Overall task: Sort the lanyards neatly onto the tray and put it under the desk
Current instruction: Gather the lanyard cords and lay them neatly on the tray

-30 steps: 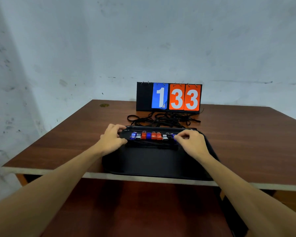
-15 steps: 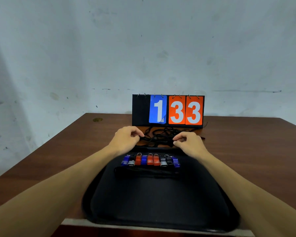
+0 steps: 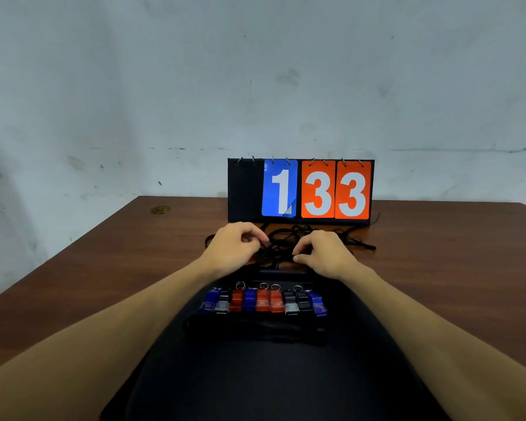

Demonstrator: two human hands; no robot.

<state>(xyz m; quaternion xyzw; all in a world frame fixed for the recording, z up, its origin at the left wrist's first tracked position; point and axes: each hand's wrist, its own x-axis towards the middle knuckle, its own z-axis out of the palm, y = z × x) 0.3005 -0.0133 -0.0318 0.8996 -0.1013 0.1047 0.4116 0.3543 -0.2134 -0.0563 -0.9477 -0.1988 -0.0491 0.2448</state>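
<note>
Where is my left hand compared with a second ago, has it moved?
Yes. The left hand moved away from the person, off the row of coloured plastic clips and onto the tangled black lanyard cords, nearer the black flip scoreboard.

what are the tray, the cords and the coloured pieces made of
Tray: matte black, probably plastic; no glare.
Cords: thin limp black loops, likely woven fabric.
Coloured pieces: glossy plastic, red ones look translucent; metal rings on top.
</note>
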